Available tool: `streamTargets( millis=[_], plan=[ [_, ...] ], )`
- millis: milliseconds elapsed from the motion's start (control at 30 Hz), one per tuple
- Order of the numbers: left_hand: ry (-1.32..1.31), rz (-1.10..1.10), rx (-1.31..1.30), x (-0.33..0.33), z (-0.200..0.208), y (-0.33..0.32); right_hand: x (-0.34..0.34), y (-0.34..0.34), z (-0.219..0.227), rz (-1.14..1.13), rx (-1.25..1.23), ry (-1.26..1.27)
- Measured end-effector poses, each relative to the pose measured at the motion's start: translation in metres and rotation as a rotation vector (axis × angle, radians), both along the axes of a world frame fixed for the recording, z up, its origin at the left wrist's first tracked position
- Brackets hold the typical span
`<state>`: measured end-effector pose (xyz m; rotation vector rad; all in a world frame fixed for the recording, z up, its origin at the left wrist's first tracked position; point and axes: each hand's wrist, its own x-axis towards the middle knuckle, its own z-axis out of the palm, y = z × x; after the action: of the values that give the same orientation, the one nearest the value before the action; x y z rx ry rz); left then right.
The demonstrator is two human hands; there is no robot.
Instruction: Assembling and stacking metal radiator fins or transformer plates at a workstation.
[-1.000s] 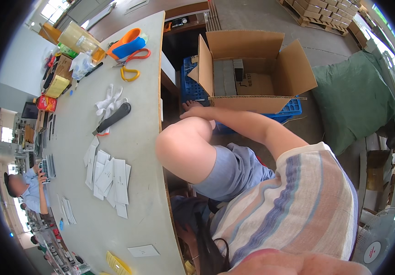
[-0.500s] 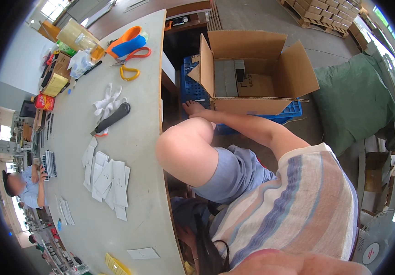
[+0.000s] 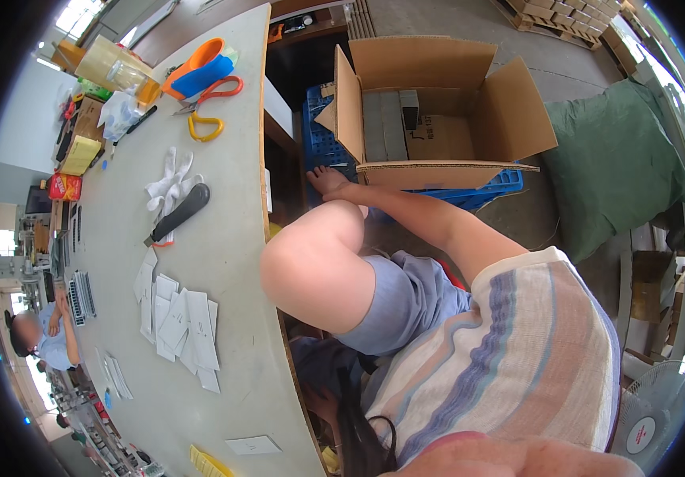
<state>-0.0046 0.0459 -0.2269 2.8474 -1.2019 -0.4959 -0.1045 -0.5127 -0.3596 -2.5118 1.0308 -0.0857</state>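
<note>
My right hand (image 3: 329, 182) hangs past my bent knee, at the blue plastic pallet (image 3: 320, 143) below an opened cardboard box (image 3: 509, 107). Its fingers are apart and hold nothing that I can see. Grey packs (image 3: 382, 126) stand along the box's left side. Of my left hand (image 3: 324, 405), only a shadowed patch of skin seems to show beneath the table edge by a black strap; its fingers are hidden. On the table (image 3: 239, 246) lie overlapping white cards (image 3: 174, 324), a black-handled utility knife (image 3: 181, 213) and white gloves (image 3: 170, 179).
Farther along the table are scissors (image 3: 206, 127), an orange and blue tape dispenser (image 3: 199, 70) and a roll of clear tape (image 3: 108, 57). A green sack (image 3: 617, 163) sits right of the box, above a fan (image 3: 652, 413). Across the table sits a co-worker (image 3: 54, 343).
The view has shifted slightly, so the table and box appear farther left. My right hand stays in nearly the same place. The co-worker's hands have come together beside the keyboard.
</note>
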Motion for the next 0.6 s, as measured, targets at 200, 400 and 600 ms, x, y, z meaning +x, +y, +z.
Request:
streamTargets(
  millis=[200, 400, 600],
  plan=[
    [-0.034, 0.062, -0.137, -0.004, -0.015, 0.011, -0.006, -0.007, -0.012, -0.017, -0.04, -0.017],
    [-0.1, 0.113, -0.246, -0.004, -0.035, 0.041, -0.021, 0.044, 0.08, 0.018, 0.215, -0.288],
    [-0.155, 0.162, -0.274, 0.019, -0.061, 0.036, -0.017, 0.016, 0.029, -0.087, 0.092, -0.252]
  ],
)
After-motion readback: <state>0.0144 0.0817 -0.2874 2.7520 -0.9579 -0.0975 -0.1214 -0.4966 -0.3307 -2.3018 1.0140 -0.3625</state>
